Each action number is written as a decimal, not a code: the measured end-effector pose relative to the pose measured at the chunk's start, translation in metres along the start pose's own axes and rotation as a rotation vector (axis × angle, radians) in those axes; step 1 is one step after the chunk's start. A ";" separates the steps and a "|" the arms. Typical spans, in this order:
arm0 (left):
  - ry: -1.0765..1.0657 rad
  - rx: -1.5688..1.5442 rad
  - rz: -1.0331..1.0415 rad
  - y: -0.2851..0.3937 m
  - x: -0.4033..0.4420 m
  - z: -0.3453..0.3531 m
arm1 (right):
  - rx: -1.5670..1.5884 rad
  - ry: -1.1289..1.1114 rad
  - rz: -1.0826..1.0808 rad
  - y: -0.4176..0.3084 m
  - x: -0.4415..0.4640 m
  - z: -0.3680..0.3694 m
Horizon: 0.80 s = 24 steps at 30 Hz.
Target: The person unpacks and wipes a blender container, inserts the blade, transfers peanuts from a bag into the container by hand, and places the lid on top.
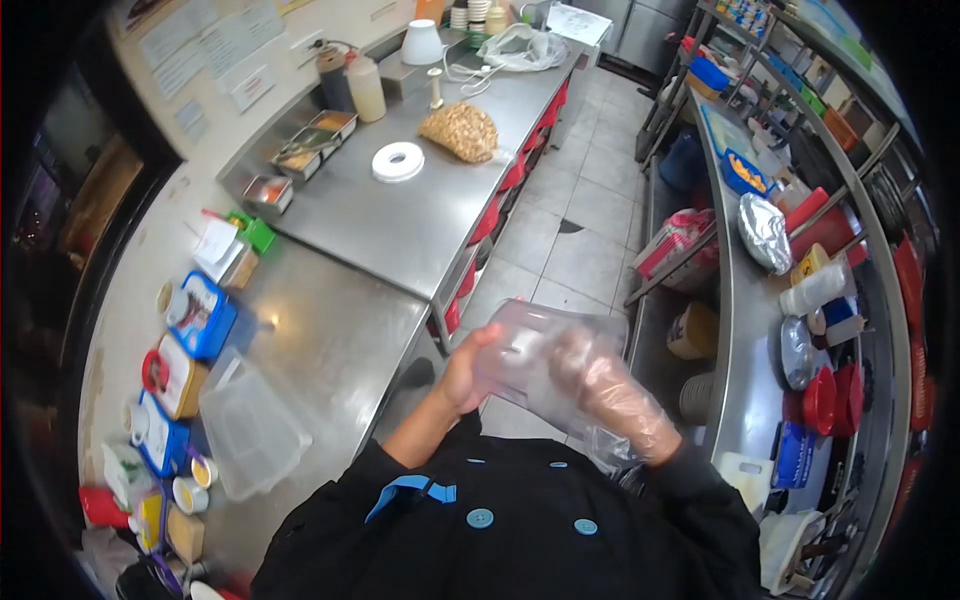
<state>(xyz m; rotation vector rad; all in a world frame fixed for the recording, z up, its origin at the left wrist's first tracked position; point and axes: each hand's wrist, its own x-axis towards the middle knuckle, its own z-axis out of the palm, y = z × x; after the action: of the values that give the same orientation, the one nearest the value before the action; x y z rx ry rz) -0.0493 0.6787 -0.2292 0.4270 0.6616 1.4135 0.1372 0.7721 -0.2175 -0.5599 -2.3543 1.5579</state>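
My left hand [468, 370], bare, grips the left side of a clear plastic container [525, 318] in front of my chest. My right hand [610, 385] wears a clear, loose plastic glove and is at the container, its fingers blurred. Whether those fingers are inside the container or against its wall is hard to tell. The container is tilted, and its contents do not show clearly. On the left counter lies a second clear plastic piece, a container or lid [255, 430].
A steel counter [400, 215] carries a bag of brown, crumbly pieces [460, 132], a white ring-shaped lid [398, 161] and bottles [366, 88]. Blue-lidded tubs [205, 315] line the wall. To my right, a steel shelf rack [740, 330] holds red bowls [820, 400] and a foil-covered item [765, 233].
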 end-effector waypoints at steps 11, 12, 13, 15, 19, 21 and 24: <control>-0.011 0.090 -0.183 0.074 0.120 0.005 | -0.834 0.056 -0.169 0.012 0.121 -0.079; -0.006 0.092 -0.184 0.077 0.128 0.005 | -0.519 0.047 -0.133 0.014 0.124 -0.079; -0.001 0.258 -0.053 0.079 0.137 0.004 | -0.356 0.039 -0.115 0.014 0.125 -0.079; 0.015 0.422 0.081 0.083 0.154 0.000 | -0.099 0.038 -0.018 0.002 0.127 -0.083; -0.061 0.587 0.342 0.100 0.187 -0.005 | 0.289 0.038 0.152 0.011 0.144 -0.114; -0.024 0.597 0.393 0.106 0.205 -0.004 | 0.756 0.219 0.326 0.015 0.150 -0.140; 0.056 0.579 0.446 0.113 0.236 0.003 | 1.135 0.419 0.278 0.008 0.167 -0.178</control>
<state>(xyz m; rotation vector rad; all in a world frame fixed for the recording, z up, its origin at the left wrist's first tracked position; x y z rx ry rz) -0.1274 0.9260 -0.1941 1.0432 1.0726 1.6408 0.0647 0.9964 -0.1548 -0.7920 -0.8595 2.2496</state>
